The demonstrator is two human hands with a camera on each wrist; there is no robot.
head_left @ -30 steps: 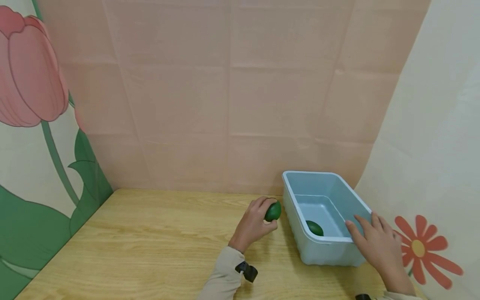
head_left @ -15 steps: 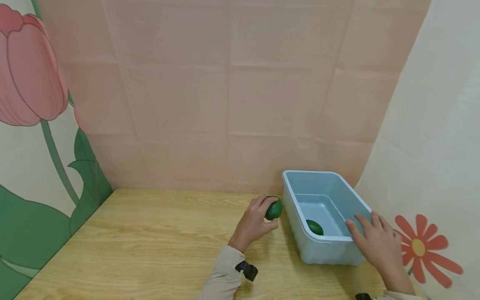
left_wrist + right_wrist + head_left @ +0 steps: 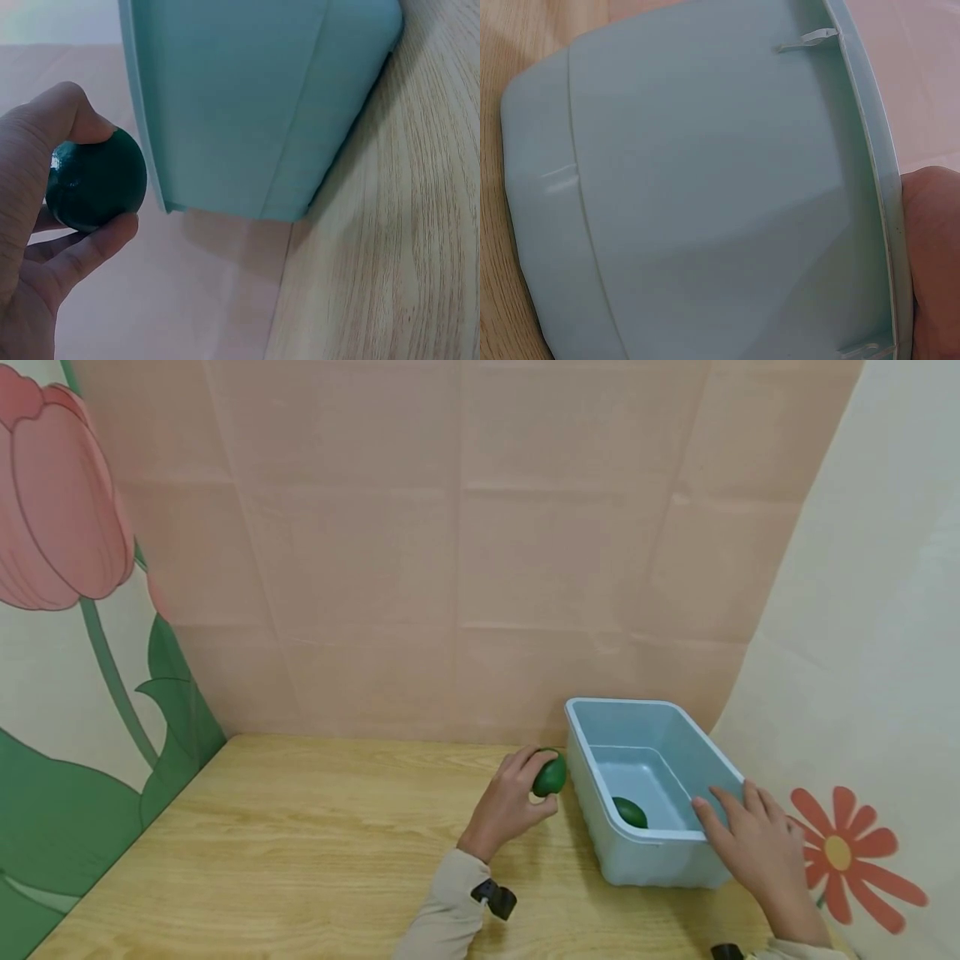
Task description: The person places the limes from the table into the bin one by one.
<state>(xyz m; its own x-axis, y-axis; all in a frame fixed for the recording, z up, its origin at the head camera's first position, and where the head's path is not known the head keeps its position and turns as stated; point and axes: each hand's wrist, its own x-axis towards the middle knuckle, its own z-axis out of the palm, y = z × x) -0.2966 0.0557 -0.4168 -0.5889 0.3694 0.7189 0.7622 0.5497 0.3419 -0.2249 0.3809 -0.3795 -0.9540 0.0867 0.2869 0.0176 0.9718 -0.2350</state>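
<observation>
My left hand [image 3: 510,810] pinches a smooth, glossy dark green avocado [image 3: 550,776] between thumb and fingertips. In the left wrist view the avocado [image 3: 97,180] shows beside the rim of a light blue plastic bin [image 3: 225,112]. The head view has this hand just left of the bin [image 3: 660,864], with the avocado close to its left wall. Inside the bin, a second dark green avocado [image 3: 630,812] lies at the near left corner. My right hand [image 3: 761,852] rests on the bin's near right corner, its fingers extended over the rim; the right wrist view shows only part of it.
The bin stands on a wood-grain table [image 3: 300,843], near its right side. Behind it hangs a creased pinkish-beige backdrop [image 3: 450,568]. Flower-printed sheets border both sides, with a pink tulip [image 3: 71,502] at left and a red flower [image 3: 837,853] at right.
My left hand has edged slightly right with the avocado, nearer the bin. The right hand keeps its place on the rim, and the other avocado stays inside.
</observation>
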